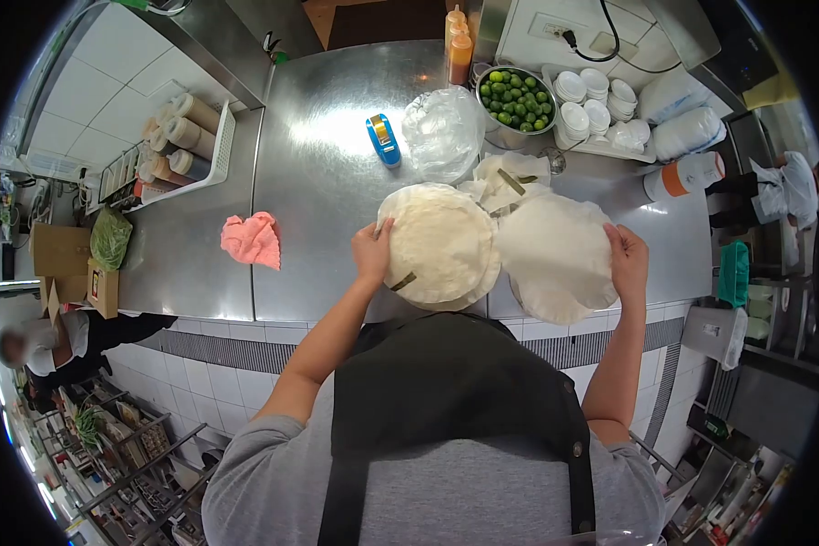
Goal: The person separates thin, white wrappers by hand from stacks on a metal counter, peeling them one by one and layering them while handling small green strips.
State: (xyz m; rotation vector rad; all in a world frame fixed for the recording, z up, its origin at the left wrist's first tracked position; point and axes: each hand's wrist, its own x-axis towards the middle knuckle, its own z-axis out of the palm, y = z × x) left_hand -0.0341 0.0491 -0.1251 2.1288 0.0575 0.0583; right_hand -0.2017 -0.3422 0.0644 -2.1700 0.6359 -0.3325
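A stack of large, pale, round flatbreads (439, 238) lies on the steel counter in front of me, with a dark strip (404, 281) across its lower left. My left hand (371, 250) grips its left edge, thumb on top. To its right, my right hand (628, 262) pinches the right edge of a thin, round white sheet (555, 241). That sheet lies over another pale round layer (555, 309) and meets the stack's right side. Behind them is a crumpled clear-white wrapper (510, 173) with dark strips on it.
A blue tape dispenser (383, 140) and a plastic bag (443, 135) lie farther back. Beyond stand a bowl of limes (517, 102), sauce bottles (460, 59) and white cups (584, 105). A pink cloth (251, 240) and a bottle basket (221, 150) are leftward. Another person (59, 344) stands far left.
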